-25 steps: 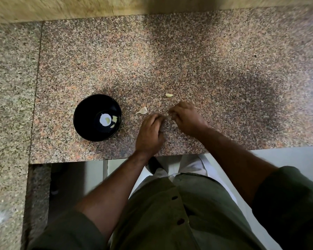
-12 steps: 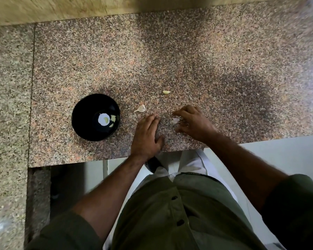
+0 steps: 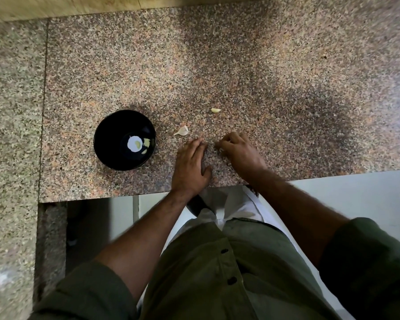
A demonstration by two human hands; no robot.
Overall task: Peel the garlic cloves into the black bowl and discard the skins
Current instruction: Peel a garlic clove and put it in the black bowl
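head cam, looking straight down at a speckled pink-and-grey granite countertop (image 3: 240, 65).

the round glossy black bowl (image 3: 106, 135) sits on the counter at about 9 o'clock from the hands, well apart from them. inside it there are a few small pale yellow peeled garlic pieces (image 3: 146, 142), lying right next to a bright white glare spot on the bowl's bottom.

two loose bits are out on the granite. a whitish unpeeled garlic clove with a pointed tip (image 3: 182, 131) lies just past the left fingertips, roughly 11 o'clock from the left hand, between the bowl and the hands. a smaller pale yellowish garlic clove (image 3: 215, 110) lies further out, around 12 o'clock from the gap between the hands, touching nothing.

the left hand (image 3: 189, 165) lies palm down on the counter, fingers straight and together, thumb out to the side, holding nothing. the right hand (image 3: 238, 151) is just beside it at 3 o'clock, fingers curled in with the tips bunched down at the granite. there's a tiny pale scrap (image 3: 220, 149) under those fingertips, looks like skin, but i honestly can't tell if it's pinched or just lying there.

the person wears an olive green buttoned shirt (image 3: 217, 273) with sleeves rolled up, standing right at the counter's near edge.
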